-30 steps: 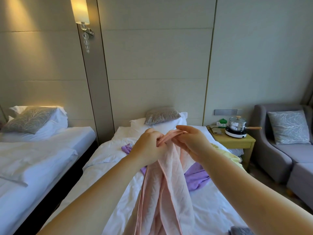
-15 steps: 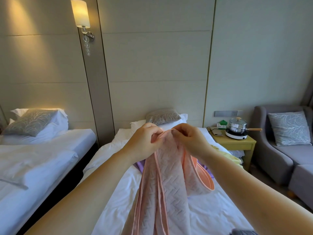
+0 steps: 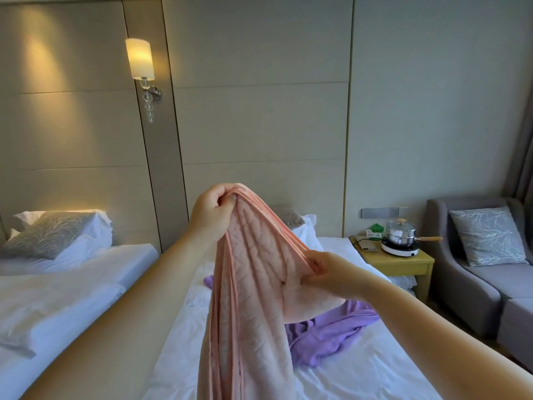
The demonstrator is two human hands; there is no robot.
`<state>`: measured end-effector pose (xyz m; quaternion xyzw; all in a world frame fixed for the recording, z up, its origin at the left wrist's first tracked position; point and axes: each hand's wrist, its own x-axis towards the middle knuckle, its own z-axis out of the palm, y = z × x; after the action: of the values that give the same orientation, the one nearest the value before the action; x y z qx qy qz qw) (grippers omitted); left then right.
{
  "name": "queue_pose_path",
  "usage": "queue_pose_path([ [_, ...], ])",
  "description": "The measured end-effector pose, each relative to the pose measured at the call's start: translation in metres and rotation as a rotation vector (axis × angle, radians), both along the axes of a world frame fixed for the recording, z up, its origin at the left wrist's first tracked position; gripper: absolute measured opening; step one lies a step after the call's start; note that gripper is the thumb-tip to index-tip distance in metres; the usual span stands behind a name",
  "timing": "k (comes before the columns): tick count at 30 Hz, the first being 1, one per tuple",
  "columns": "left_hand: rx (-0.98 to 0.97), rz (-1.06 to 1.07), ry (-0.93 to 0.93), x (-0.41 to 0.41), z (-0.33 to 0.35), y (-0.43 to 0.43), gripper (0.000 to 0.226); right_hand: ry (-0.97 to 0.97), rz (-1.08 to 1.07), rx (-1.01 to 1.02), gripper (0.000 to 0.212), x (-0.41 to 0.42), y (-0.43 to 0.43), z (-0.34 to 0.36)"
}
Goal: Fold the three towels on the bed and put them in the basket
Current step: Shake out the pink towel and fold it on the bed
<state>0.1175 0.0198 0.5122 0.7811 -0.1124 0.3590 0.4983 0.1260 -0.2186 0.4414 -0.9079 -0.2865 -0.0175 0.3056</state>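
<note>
Above bed [image 3: 360, 370], pink towel [image 3: 253, 298] between both gripping hands.

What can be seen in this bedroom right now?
pink towel: one, pink, hanging from both hands
purple towel: one, purple, crumpled on near bed
beds: two, white, side by side
patterned pillows: two, grey, one per bed
wall lamp: one, lit, between beds
bedside table: one, yellow, right of near bed
steel pot: one, silver, on hotplate on bedside table
armchair: one, grey, far right
left hand: one, grips pink towel's top
right hand: one, pinches pink towel lower
</note>
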Motion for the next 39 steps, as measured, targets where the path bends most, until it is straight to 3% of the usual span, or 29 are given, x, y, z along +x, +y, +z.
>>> queue_pose_path([
  [4,-0.069,0.018,0.031,0.004,0.011,0.011,0.025,-0.082,-0.001,-0.307,0.019,0.002,-0.01,-0.013],
  [8,0.047,0.143,0.049,0.004,0.003,0.029,0.025,-0.164,-0.003,-0.217,0.052,0.011,-0.021,-0.004],
  [13,0.069,0.218,0.159,0.003,-0.006,0.064,0.02,-0.533,-0.211,-0.32,0.031,0.031,-0.045,0.034],
  [15,0.052,0.231,0.169,0.002,-0.003,0.072,0.022,-0.672,-0.191,-0.332,0.032,0.036,-0.049,0.053],
  [18,0.047,0.225,0.19,0.0,0.002,0.08,0.02,-0.734,-0.206,-0.441,0.035,0.043,-0.053,0.074],
  [21,0.049,0.181,0.196,0.0,0.003,0.083,0.018,-0.732,-0.226,-0.442,0.018,0.046,-0.056,0.085],
  [23,0.091,0.143,0.203,0.0,0.005,0.084,0.016,-0.741,-0.249,-0.462,0.02,0.048,-0.059,0.094],
  [25,0.249,0.126,0.236,-0.002,0.01,0.086,0.015,-0.699,-0.285,-0.524,0.032,0.048,-0.064,0.103],
  [28,0.617,0.165,0.255,-0.001,0.013,0.082,0.022,-0.591,-0.251,-0.776,0.042,0.047,-0.069,0.102],
  [30,0.682,0.178,0.214,0.001,0.009,0.08,0.02,-0.562,-0.225,-0.869,0.042,0.045,-0.072,0.097],
  [34,0.657,0.208,0.142,0.008,0.004,0.081,0.018,-0.537,-0.274,-0.786,0.039,0.042,-0.078,0.094],
  [39,0.61,0.211,0.098,0.012,0.009,0.082,0.01,-0.434,-0.305,-0.474,0.038,0.042,-0.075,0.097],
])
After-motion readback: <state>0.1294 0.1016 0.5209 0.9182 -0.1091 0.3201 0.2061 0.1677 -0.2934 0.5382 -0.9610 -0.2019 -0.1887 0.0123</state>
